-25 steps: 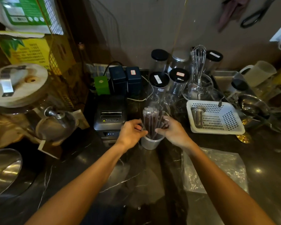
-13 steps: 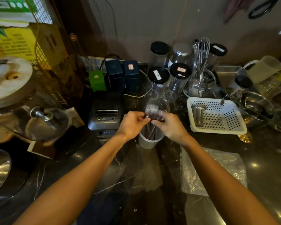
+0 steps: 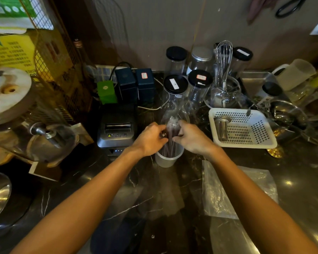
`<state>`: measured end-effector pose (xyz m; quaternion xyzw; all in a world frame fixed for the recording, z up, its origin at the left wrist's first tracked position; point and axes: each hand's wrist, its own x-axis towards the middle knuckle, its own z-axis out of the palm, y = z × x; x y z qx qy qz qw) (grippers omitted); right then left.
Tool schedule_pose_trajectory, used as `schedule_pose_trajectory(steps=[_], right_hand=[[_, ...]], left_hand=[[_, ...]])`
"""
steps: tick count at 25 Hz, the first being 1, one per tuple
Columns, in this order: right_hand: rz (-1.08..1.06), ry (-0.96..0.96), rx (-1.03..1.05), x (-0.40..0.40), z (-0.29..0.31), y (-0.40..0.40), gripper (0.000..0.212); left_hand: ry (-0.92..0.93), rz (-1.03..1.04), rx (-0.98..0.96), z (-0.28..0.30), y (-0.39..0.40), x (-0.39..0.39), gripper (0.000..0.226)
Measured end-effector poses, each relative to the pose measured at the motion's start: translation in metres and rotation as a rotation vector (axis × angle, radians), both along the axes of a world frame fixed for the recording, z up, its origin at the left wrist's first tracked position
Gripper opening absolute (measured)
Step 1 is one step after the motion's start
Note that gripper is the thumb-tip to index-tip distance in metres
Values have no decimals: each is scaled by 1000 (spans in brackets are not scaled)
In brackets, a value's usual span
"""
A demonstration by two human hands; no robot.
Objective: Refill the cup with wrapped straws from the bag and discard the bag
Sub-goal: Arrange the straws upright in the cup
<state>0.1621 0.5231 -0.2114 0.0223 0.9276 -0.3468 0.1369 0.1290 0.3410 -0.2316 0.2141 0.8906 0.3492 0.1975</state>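
1. The bundle of dark wrapped straws point(image 3: 170, 138) is being held upright in the white round plastic cup point(image 3: 168, 158) on the dark marble bench point(image 3: 117, 198).
2. It is being pinched between both grips, left hand point(image 3: 151, 139) and right hand point(image 3: 193, 138), equally near.
3. The clear empty plastic bag point(image 3: 237, 189) is lying nearer the right hand.

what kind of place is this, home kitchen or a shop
Likely a drink shop's back counter: a receipt printer sits by the cup of wrapped straws, with labelled jars and a whisk behind.
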Motion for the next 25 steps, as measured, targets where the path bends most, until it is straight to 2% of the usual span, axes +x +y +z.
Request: schedule_pose_trajectory(steps=[4,8,13,16,18,22,25], right_hand=[[-174,69,-151,10,-18,3,12],[-181,146,-124,17,-21,3,28],[-173,169,-130,9,-6,5,27],[-200,110,-148,7,-4,2,18],[-203,71,-121,9,-9,-3,13],[-119,92,-58,15,-13,-1,18],[-68,91,-65,16,-12,3,8]], left_hand=[[-9,169,100,-8,-3,5,37],[5,209,177,-6,-1,10,23],[29,209,260,13,1,3,33],[-20,139,233,13,5,5,43],[19,174,142,5,8,6,50],[61,202,67,-7,12,10,32],[47,124,36,0,8,8,23]])
